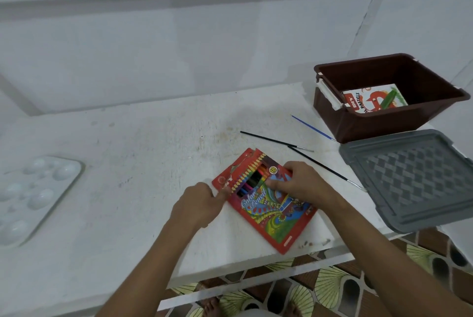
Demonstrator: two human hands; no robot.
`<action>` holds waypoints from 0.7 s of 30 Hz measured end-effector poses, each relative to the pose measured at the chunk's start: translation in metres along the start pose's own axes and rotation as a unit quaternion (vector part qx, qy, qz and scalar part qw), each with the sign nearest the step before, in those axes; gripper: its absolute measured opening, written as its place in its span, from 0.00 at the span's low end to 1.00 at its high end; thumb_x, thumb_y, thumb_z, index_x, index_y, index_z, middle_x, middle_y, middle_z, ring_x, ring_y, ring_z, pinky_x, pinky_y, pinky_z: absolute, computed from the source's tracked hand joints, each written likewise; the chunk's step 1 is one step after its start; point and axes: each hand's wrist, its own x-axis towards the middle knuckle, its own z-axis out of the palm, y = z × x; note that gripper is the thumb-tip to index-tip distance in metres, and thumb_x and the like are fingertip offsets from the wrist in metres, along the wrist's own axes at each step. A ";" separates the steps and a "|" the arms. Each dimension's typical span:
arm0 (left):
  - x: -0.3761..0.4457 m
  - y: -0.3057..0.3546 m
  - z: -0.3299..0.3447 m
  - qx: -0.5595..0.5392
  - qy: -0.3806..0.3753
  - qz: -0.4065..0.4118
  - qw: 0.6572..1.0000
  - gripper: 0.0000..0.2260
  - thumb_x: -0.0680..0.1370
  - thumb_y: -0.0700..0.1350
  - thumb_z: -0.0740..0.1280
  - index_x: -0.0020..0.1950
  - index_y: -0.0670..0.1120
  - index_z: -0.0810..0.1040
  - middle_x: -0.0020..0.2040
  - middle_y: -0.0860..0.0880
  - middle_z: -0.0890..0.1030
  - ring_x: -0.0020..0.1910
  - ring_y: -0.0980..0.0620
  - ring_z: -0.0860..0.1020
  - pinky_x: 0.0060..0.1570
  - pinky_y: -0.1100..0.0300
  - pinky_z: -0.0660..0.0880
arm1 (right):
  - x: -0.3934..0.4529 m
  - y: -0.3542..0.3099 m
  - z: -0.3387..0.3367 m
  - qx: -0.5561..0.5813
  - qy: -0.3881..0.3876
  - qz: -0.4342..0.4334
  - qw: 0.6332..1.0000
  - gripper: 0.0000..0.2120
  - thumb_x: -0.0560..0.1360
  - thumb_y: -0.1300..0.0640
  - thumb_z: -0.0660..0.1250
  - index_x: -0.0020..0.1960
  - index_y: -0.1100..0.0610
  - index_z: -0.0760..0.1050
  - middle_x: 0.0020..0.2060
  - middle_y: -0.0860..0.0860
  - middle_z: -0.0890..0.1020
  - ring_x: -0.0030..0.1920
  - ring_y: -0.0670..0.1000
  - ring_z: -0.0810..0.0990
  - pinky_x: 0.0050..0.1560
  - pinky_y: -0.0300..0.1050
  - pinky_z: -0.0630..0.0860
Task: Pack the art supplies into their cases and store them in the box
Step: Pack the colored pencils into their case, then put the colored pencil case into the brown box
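A red colour pencil case [276, 217] lies flat near the white table's front edge, its window showing several coloured pencils. My left hand [197, 204] touches the case's upper left flap with its fingertips. My right hand [299, 183] rests on the case's top, fingers curled over its window and right edge. A brown box [358, 122] stands at the back right with an oil pastels pack [368, 100] inside. Three thin paintbrushes lie loose: a blue one [312, 128] and two black ones [271, 140] [325, 167].
A grey patterned lid [414, 178] lies in front of the box, overhanging the table's right front corner. A white paint palette [33, 196] sits at the far left. The white table [128, 163] ends close behind the case; tiled floor and feet show below.
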 end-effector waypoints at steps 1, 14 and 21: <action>-0.002 0.001 0.000 -0.006 -0.016 -0.002 1.000 0.25 0.75 0.64 0.61 0.32 0.45 0.72 0.25 0.50 0.76 0.22 0.54 0.75 0.29 0.62 0.72 | 0.000 -0.002 -0.001 0.036 -0.010 -0.001 0.999 0.16 0.68 0.46 0.74 0.46 0.57 0.77 0.38 0.51 0.83 0.38 0.49 0.83 0.39 0.44 0.79; 0.021 0.005 -0.011 -0.474 -0.101 0.062 0.872 0.17 0.72 0.42 0.73 0.59 0.47 0.76 0.51 0.44 0.84 0.48 0.45 0.84 0.47 0.44 0.80 | 0.007 -0.028 0.015 0.320 -0.031 0.043 0.946 0.20 0.66 0.54 0.76 0.54 0.61 0.76 0.44 0.57 0.85 0.43 0.59 0.85 0.45 0.53 0.82; 0.039 0.039 -0.038 -0.470 -0.145 0.138 0.860 0.15 0.72 0.41 0.72 0.58 0.44 0.77 0.51 0.44 0.84 0.48 0.44 0.83 0.46 0.47 0.81 | -0.003 -0.047 -0.026 0.271 0.021 0.035 0.962 0.16 0.67 0.52 0.75 0.51 0.57 0.77 0.43 0.54 0.85 0.41 0.54 0.85 0.42 0.48 0.82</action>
